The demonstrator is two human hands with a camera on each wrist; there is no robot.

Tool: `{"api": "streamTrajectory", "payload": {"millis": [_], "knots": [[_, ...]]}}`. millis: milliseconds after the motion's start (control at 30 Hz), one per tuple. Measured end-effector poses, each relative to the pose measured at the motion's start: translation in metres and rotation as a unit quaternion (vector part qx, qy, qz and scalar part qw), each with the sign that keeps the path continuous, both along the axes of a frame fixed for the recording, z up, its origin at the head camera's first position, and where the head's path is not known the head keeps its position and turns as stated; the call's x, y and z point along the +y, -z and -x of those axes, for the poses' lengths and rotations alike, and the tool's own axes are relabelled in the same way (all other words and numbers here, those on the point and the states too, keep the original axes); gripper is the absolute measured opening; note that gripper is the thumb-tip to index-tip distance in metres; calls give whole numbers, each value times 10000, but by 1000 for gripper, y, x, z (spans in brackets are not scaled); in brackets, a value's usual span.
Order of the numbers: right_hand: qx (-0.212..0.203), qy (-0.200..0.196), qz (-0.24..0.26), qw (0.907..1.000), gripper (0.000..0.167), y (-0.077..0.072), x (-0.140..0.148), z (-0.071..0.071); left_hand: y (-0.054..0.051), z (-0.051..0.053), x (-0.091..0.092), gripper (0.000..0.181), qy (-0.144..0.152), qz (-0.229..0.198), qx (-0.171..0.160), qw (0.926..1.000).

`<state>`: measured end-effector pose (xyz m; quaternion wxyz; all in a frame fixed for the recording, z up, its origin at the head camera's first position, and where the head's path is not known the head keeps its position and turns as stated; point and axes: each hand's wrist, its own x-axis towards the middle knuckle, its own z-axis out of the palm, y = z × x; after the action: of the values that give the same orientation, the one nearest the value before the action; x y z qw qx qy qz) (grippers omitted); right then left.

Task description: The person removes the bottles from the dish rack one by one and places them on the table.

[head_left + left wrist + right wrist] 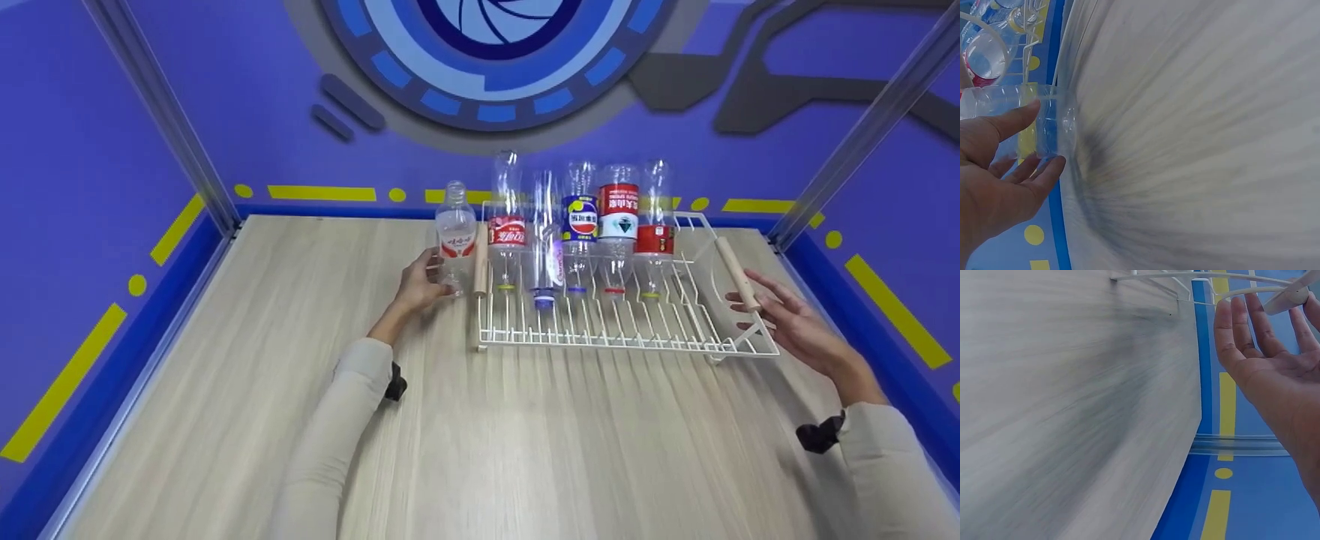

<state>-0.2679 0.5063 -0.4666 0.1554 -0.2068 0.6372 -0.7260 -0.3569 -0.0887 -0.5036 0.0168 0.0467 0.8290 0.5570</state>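
Note:
My left hand (421, 283) holds a clear plastic bottle (455, 225) near its base, thumb on one side and fingers on the other. The bottle stands upright beside the left end of a white wire rack (600, 343), its neck up and a red-and-white label round its middle. In the left wrist view the bottle (1047, 124) shows its see-through lower part. My right hand (802, 330) is at the rack's right wooden handle (739, 274), its fingers extended beneath it and the thumb close to the handle's end. Whether the fingers touch the rack is hard to tell.
Several clear bottles lean cap-down in the rack: one red-labelled (507, 231), one with a purple cap (544, 300), one blue-labelled (580, 219), one red-and-white (619, 214) and another red-labelled (655, 240). A second wooden handle (481, 270) is on the left. Blue panels (247, 135) enclose the table.

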Motion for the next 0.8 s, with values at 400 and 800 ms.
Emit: {"api": "streamTrajectory", "payload": {"millis": [400,800], "knots": [[-19,-39,-58,10000,54,0,-2,-1,1,2,-2,80,102,-419,-63,9990],[6,-101,96,9999,54,3,-3,-1,-7,-10,-25,76,249,237,-168,9993]]}}
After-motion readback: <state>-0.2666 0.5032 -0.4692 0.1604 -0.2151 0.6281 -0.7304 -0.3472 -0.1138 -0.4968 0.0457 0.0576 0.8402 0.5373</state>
